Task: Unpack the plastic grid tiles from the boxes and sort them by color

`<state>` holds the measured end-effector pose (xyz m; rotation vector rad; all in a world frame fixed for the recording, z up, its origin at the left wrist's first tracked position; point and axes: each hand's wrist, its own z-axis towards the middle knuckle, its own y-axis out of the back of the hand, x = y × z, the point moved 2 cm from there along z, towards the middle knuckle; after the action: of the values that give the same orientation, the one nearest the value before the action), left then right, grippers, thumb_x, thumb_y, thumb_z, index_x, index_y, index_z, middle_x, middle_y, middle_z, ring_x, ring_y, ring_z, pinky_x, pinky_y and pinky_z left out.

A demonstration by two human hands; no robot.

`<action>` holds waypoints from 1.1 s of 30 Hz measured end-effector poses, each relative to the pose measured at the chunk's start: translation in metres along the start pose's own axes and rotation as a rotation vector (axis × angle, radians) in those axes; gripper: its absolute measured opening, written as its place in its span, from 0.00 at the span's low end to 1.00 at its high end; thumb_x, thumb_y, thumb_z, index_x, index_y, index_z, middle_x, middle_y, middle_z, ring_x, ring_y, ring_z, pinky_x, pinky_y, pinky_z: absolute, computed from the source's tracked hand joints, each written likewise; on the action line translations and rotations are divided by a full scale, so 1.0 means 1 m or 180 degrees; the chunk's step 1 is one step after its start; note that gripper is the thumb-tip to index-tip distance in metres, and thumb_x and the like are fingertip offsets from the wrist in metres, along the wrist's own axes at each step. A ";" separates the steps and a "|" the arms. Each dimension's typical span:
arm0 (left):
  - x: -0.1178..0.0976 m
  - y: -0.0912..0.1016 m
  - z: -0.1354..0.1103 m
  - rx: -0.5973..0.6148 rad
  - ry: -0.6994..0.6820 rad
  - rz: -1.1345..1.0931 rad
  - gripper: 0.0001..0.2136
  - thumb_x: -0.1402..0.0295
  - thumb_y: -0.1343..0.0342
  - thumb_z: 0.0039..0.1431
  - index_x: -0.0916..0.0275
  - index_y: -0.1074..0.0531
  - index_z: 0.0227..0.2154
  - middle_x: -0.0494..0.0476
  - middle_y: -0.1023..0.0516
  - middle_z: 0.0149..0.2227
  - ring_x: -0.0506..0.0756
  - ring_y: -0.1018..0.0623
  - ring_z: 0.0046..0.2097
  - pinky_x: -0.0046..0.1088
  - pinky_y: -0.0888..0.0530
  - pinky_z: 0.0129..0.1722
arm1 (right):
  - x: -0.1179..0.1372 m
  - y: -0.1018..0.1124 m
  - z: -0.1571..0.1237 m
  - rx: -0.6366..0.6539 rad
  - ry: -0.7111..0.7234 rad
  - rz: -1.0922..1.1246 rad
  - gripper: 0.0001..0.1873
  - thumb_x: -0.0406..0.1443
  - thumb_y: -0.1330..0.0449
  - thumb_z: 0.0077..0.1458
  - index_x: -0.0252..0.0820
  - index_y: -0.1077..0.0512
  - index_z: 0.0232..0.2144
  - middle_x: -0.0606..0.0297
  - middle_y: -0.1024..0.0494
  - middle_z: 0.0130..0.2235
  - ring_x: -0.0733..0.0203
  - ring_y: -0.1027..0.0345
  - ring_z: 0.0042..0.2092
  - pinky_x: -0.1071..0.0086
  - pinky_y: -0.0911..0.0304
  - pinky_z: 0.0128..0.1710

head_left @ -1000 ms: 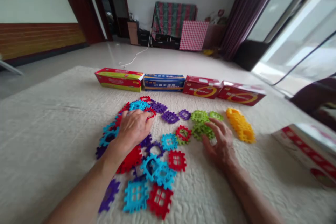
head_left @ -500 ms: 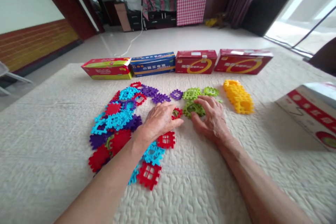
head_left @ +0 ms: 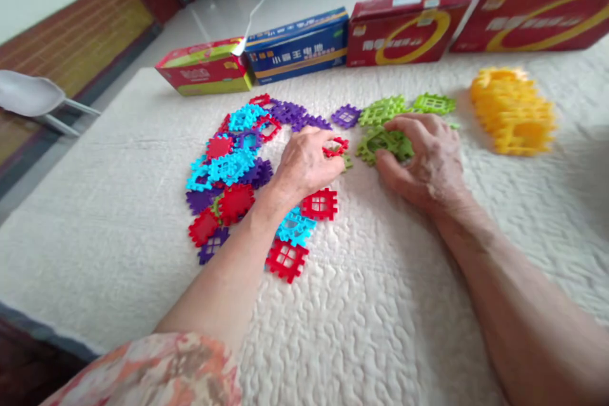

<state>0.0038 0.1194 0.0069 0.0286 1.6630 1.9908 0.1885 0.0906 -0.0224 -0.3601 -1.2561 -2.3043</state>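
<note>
Flat interlocking plastic tiles lie on a cream quilted cloth [head_left: 380, 304]. My left hand [head_left: 307, 162] is curled, its fingertips closed on a red tile [head_left: 335, 146] with a green piece under it. My right hand [head_left: 425, 155] is cupped over a heap of green tiles [head_left: 383, 141], fingers bent round them. More green tiles [head_left: 406, 106] lie just beyond. To the left is a mixed spread of blue, red and purple tiles [head_left: 233, 162]. Loose red tiles [head_left: 320, 204] and a blue tile [head_left: 295, 228] lie under my left wrist.
A stack of yellow tiles [head_left: 514, 111] sits at the right. A row of boxes lines the far edge: a red-green box [head_left: 204, 68], a blue box [head_left: 299, 46], and two red boxes [head_left: 406, 25]. A grey chair [head_left: 33, 98] stands off the left side.
My left hand has moved right from the mixed pile to the red tile near the green heap. My right hand has closed over the green tiles. The view has tilted down and come closer.
</note>
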 end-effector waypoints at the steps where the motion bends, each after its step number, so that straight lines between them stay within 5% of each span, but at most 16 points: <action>1: 0.001 0.001 0.000 -0.0043 0.0046 -0.0004 0.14 0.70 0.43 0.49 0.61 0.22 0.41 0.56 0.20 0.41 0.57 0.24 0.46 0.34 0.29 0.51 | 0.001 0.000 0.000 0.0001 -0.0012 0.0005 0.18 0.40 0.43 0.51 0.41 0.28 0.44 0.52 0.26 0.51 0.45 0.35 0.54 0.51 0.44 0.53; 18: 0.002 0.005 0.003 -0.0232 -0.0083 -0.0285 0.08 0.72 0.45 0.49 0.62 0.24 0.33 0.55 0.20 0.41 0.55 0.24 0.45 0.33 0.29 0.50 | -0.003 -0.002 0.000 0.0023 0.0024 -0.0051 0.17 0.39 0.42 0.50 0.47 0.30 0.44 0.57 0.26 0.51 0.46 0.35 0.54 0.50 0.43 0.54; 33: 0.026 0.027 0.008 -0.0589 0.0424 0.0076 0.05 0.71 0.47 0.49 0.59 0.27 0.28 0.54 0.23 0.36 0.57 0.25 0.42 0.37 0.30 0.49 | -0.002 -0.001 -0.002 0.0075 -0.0055 0.0020 0.17 0.38 0.42 0.51 0.49 0.29 0.45 0.58 0.27 0.51 0.45 0.37 0.55 0.46 0.43 0.54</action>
<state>-0.0261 0.1345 0.0254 -0.1553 1.5566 2.1988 0.1897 0.0901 -0.0244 -0.3762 -1.2876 -2.2837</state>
